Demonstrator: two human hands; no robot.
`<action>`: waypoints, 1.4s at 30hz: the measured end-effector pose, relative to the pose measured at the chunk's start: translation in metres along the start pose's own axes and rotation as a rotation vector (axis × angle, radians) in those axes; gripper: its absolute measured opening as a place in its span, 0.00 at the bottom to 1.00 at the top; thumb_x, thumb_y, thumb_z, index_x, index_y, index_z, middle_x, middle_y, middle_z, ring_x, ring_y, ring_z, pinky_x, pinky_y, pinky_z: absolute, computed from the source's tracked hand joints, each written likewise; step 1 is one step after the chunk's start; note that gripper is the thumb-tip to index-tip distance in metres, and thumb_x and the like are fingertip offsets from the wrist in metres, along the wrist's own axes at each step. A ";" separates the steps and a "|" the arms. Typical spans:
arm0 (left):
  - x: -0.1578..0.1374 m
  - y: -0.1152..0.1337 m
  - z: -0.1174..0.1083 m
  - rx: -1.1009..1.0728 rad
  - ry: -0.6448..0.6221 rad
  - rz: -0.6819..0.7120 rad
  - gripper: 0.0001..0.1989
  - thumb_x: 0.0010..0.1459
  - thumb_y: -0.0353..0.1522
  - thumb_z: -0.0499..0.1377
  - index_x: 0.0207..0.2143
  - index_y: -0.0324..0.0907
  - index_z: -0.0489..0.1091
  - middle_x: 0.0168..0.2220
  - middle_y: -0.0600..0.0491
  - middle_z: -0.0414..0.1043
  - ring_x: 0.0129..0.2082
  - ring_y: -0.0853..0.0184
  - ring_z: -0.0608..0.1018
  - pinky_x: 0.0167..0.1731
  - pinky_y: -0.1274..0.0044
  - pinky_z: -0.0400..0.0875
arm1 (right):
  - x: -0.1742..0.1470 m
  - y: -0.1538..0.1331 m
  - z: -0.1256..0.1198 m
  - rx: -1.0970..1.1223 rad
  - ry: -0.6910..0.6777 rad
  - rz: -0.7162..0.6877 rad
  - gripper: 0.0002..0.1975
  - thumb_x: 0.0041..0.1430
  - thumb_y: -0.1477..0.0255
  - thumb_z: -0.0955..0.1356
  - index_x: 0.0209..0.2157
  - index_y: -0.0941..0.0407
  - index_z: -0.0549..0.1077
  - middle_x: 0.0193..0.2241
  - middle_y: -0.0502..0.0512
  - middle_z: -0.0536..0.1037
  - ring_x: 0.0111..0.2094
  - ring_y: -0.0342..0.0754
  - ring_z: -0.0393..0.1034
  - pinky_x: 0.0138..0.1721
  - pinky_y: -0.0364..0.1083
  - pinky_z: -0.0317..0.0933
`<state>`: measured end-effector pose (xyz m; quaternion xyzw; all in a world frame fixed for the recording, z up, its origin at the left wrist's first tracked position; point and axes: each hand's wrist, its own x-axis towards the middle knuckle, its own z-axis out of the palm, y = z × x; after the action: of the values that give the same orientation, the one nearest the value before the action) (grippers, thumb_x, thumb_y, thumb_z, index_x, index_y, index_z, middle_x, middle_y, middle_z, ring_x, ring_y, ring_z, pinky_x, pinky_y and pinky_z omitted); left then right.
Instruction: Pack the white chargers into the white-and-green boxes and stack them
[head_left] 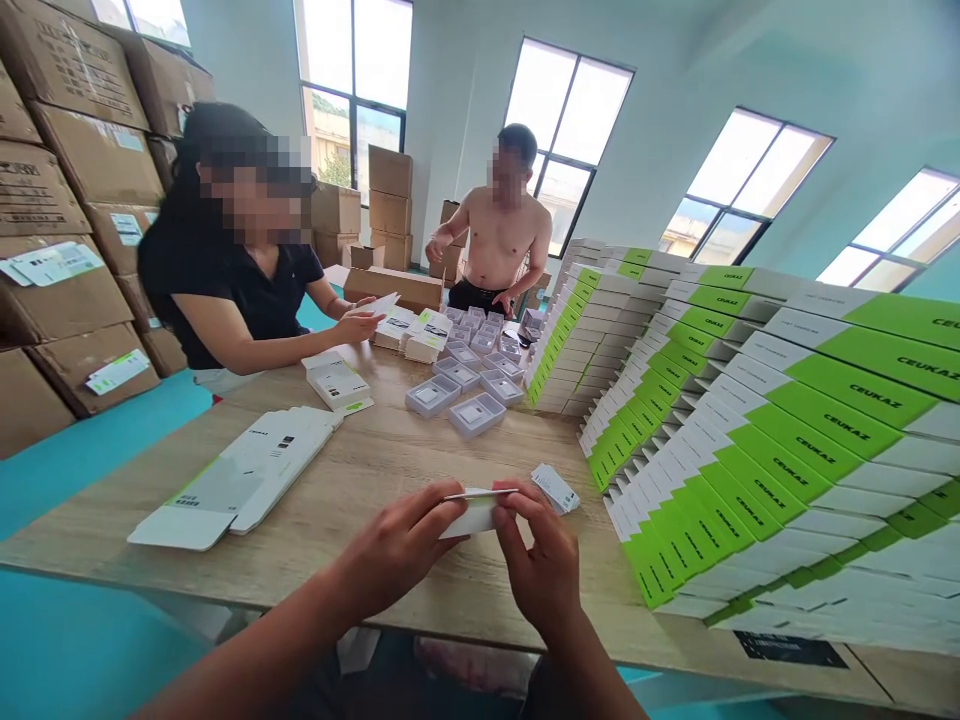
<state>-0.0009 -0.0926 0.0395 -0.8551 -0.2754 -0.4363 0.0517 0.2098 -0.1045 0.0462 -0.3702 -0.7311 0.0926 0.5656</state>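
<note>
Between my two hands, over the near part of the table, is a small white carton [474, 514] with a thin green edge. My left hand [401, 545] grips its left end, fingers on top and thumb in front. At its right end, my right hand [541, 560] pinches the top edge. A few printed cards [556, 488] lie just beyond my right hand. To the left rests a stack of flattened white-and-green cartons [251, 470]. Farther off stand clear plastic trays [477, 413] with small white items inside.
Tall stacks of green-and-white boxes [787, 450] rise along the right side of the wooden table [390, 440]. A person in a dark shirt [240, 290] at the left holds a white carton. Another person [502, 240] stands at the far end. Brown cardboard boxes [75, 200] line the left wall.
</note>
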 end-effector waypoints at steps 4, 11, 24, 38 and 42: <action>-0.004 0.001 0.005 -0.014 -0.025 -0.016 0.07 0.72 0.30 0.53 0.51 0.41 0.65 0.49 0.43 0.77 0.48 0.60 0.82 0.47 0.71 0.79 | 0.002 -0.011 0.004 -0.024 0.003 0.130 0.05 0.65 0.75 0.69 0.34 0.52 0.75 0.39 0.54 0.82 0.41 0.47 0.78 0.41 0.45 0.71; -0.014 -0.013 0.007 -0.182 -0.008 -0.053 0.14 0.69 0.30 0.59 0.55 0.45 0.65 0.54 0.43 0.75 0.53 0.62 0.80 0.51 0.72 0.79 | 0.000 -0.006 0.008 -0.046 0.112 0.240 0.07 0.66 0.70 0.69 0.32 0.53 0.75 0.39 0.56 0.82 0.40 0.50 0.77 0.40 0.47 0.69; 0.010 -0.032 -0.001 -0.261 0.121 -0.140 0.13 0.67 0.30 0.61 0.54 0.44 0.71 0.51 0.44 0.79 0.51 0.63 0.82 0.50 0.74 0.79 | 0.008 0.025 -0.006 -0.049 -0.124 0.046 0.15 0.66 0.72 0.70 0.53 0.47 0.76 0.51 0.57 0.80 0.52 0.53 0.76 0.54 0.53 0.71; 0.012 -0.047 0.003 -0.450 0.090 -0.349 0.17 0.64 0.37 0.64 0.54 0.45 0.72 0.53 0.45 0.78 0.48 0.59 0.83 0.45 0.65 0.84 | 0.023 0.029 -0.008 0.025 -0.114 0.127 0.18 0.63 0.70 0.72 0.54 0.46 0.77 0.50 0.55 0.82 0.50 0.55 0.78 0.51 0.54 0.73; 0.019 -0.047 -0.004 -0.579 0.074 -0.433 0.16 0.59 0.38 0.68 0.49 0.44 0.77 0.50 0.46 0.80 0.47 0.58 0.83 0.45 0.66 0.84 | 0.030 0.026 -0.011 0.089 -0.110 0.194 0.15 0.60 0.69 0.74 0.49 0.46 0.80 0.47 0.54 0.84 0.48 0.55 0.79 0.50 0.53 0.73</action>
<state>-0.0190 -0.0466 0.0495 -0.7399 -0.3129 -0.5275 -0.2764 0.2288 -0.0702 0.0584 -0.4080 -0.7169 0.1996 0.5289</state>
